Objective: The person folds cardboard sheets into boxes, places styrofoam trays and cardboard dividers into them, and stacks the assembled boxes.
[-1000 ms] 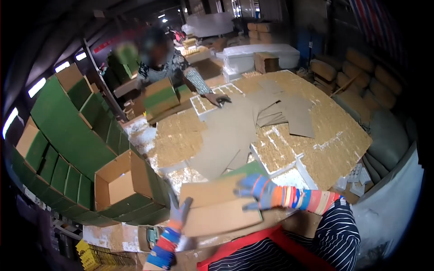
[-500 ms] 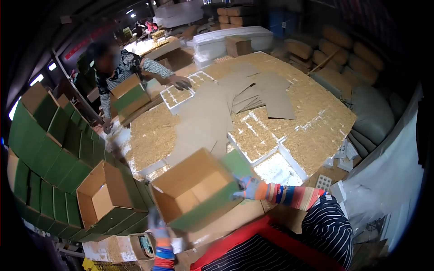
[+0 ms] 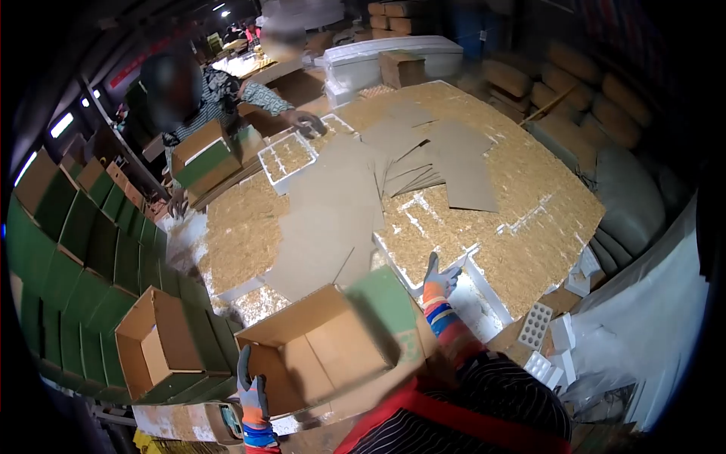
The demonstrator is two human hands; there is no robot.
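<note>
Beside the stacked green boxes, the left hand, fingers apart, touches an open box. The right hand, also spread, reaches a white tray's corner; gripping, seemingly next, needs closed fingers.

The room is dim under a dark ceiling, with small lamps glowing at the upper left of the frame. Below them, bright panes slant along the left edge, near a slender post and a red banner. A far table sits in stronger light. Brown bales pile up at the upper right; translucent plastic sheeting hangs at the right edge.
</note>
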